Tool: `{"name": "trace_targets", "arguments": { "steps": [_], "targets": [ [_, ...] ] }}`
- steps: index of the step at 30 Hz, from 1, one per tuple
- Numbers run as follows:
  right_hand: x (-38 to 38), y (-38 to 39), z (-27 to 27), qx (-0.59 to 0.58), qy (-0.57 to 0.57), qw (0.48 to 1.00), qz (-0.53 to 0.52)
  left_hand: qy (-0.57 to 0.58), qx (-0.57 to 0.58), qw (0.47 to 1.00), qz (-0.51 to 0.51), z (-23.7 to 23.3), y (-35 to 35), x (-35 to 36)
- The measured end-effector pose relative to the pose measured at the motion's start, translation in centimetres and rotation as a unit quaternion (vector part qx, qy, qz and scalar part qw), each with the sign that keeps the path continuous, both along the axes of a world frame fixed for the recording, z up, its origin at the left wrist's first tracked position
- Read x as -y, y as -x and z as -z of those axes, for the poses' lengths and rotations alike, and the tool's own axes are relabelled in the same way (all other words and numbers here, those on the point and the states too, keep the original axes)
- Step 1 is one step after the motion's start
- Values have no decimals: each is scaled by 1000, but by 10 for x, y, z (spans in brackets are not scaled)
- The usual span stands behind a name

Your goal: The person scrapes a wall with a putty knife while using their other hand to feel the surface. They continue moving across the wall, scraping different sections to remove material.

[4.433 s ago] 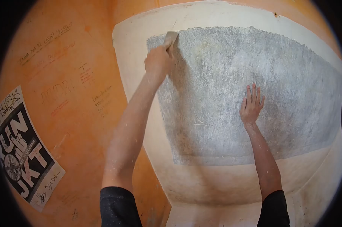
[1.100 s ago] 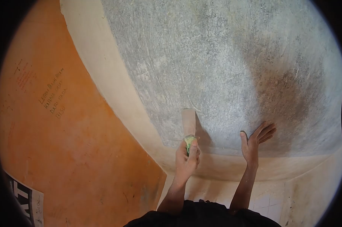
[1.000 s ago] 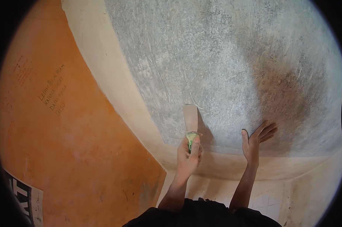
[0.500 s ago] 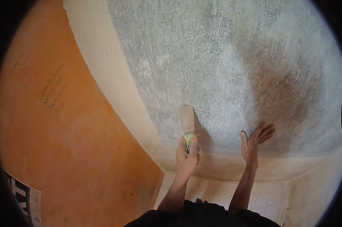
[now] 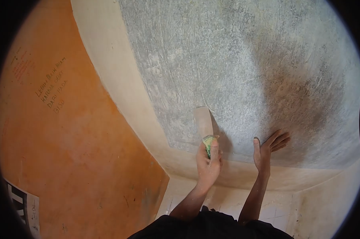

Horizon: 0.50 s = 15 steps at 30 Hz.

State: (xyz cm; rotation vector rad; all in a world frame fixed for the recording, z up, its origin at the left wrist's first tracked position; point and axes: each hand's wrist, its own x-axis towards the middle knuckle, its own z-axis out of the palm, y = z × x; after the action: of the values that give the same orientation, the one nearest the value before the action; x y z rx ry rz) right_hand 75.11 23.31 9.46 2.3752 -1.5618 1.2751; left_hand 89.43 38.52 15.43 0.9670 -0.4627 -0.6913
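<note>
My left hand is wrapped round the green and yellow handle of a scraper. The scraper's wide, flat blade points up and lies at the lower left part of a rough grey wall patch. To the right, my right hand rests on the lower part of the same patch, with its thumb up and its fingers spread. Nothing shows between those fingers.
An orange wall with handwriting fills the left side, and a black and white poster hangs at its lower left. A cream border runs beside the grey patch. Pale tiles show below.
My left hand and the scraper have moved a little to the right, and the blade now tilts slightly more to the left. My right hand has stayed in nearly the same place.
</note>
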Motion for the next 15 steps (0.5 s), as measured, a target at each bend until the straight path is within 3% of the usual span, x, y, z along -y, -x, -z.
{"name": "trace_targets", "arguments": {
  "steps": [4,6,7,13,15],
  "targets": [
    [-1,0,-1,4,-12,1000,-9,2,14,999,-32,4,3,13],
    [0,1,-1,6,-15,1000,-10,23,96,992,-75,-5,-16,15],
    [0,2,0,4,-10,1000,-18,21,81,995,-59,-16,-24,12],
    [4,6,4,-9,2,999,-31,-1,110,993,-44,34,-12,9],
    [1,7,6,-20,-4,1000,-22,7,84,996,-20,5,-22,1]
  ]
}}
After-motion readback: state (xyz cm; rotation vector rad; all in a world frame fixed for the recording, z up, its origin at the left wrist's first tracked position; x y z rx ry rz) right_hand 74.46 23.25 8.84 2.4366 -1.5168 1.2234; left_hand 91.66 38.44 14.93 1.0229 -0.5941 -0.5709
